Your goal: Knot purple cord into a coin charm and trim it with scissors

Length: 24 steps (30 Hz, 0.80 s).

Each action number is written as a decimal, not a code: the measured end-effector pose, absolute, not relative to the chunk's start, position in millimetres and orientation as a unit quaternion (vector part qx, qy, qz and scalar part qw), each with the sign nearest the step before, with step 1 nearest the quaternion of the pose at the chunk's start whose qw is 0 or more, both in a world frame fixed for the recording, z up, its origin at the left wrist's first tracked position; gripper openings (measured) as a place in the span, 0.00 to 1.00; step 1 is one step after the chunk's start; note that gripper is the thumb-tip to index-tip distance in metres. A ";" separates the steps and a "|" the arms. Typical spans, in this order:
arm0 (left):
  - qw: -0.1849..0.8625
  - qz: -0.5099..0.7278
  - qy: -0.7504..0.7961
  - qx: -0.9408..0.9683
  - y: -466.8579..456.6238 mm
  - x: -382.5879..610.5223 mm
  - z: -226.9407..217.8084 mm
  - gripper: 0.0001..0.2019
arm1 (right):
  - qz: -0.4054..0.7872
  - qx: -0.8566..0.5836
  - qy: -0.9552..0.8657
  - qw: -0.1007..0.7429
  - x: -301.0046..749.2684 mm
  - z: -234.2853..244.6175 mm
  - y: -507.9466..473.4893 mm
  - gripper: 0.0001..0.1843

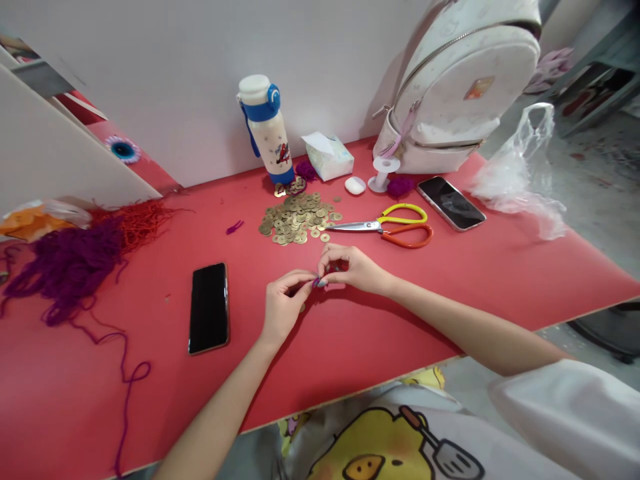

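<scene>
Through the head camera I have both hands meeting over the red table point(370, 360), and I take their meeting point as the centre of my clock. The left hand point(285, 303) comes in from seven o'clock and the right hand point(354, 270) from four. On each, thumb and forefinger are pressed together, and I read both as pinched on one short bit of purple thread point(316, 283). It sits right at the fingertips, between the two hands, with only a little showing; whether a coin is caught in there too, I cannot tell.

At seven o'clock from that pinch, a loose coin point(302, 308) peeks out beside the left thumb, partly hidden. The heap of brass-coloured coins point(295, 217) lies near the grip, between eleven and twelve. I find the scissors point(380, 227) between one and two, blades pointing at the heap, their tips just beside its edge. A snippet of purple yarn point(235, 227) rests at ten, and the tangled purple bundle point(75, 267) lies well apart at nine. One dark-screened phone point(209, 308) is between eight and nine; another phone point(451, 203) is at two.
</scene>
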State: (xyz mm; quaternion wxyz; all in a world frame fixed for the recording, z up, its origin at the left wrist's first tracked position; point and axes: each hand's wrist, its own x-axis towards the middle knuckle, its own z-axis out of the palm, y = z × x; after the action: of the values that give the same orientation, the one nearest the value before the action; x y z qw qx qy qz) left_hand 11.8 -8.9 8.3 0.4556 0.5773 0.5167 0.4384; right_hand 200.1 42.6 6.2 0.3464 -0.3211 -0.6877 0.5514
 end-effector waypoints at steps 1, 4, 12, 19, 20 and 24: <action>0.464 0.438 0.513 0.574 -8.3 12.1 8.8 0.05 | 0.565 -0.322 -0.675 0.347 200.1 5.8 43.0 0.06; 0.475 0.443 0.504 0.570 -6.8 12.4 9.7 0.05 | 0.608 -0.324 -0.636 0.348 199.8 3.5 43.8 0.10; 0.478 0.452 0.526 0.539 -6.7 11.0 8.5 0.05 | 0.639 -0.337 -0.594 0.353 198.6 1.0 40.8 0.14; 0.481 0.449 0.552 0.512 -7.4 13.2 10.1 0.06 | 0.733 -0.333 -0.461 0.373 198.3 6.1 42.6 0.14; 0.479 0.450 0.557 0.508 -7.3 13.0 9.6 0.05 | 0.760 -0.321 -0.417 0.381 198.4 7.1 44.1 0.14; 0.478 0.461 0.572 0.481 -6.7 11.6 7.0 0.05 | 0.784 -0.298 -0.332 0.431 199.0 10.4 48.8 0.15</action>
State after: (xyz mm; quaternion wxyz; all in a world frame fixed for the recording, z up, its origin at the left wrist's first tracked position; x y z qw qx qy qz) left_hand 11.6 -6.7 7.0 0.4781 0.4814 0.5721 0.4608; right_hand 199.0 48.8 10.4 0.4308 -0.2984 -0.3317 0.7845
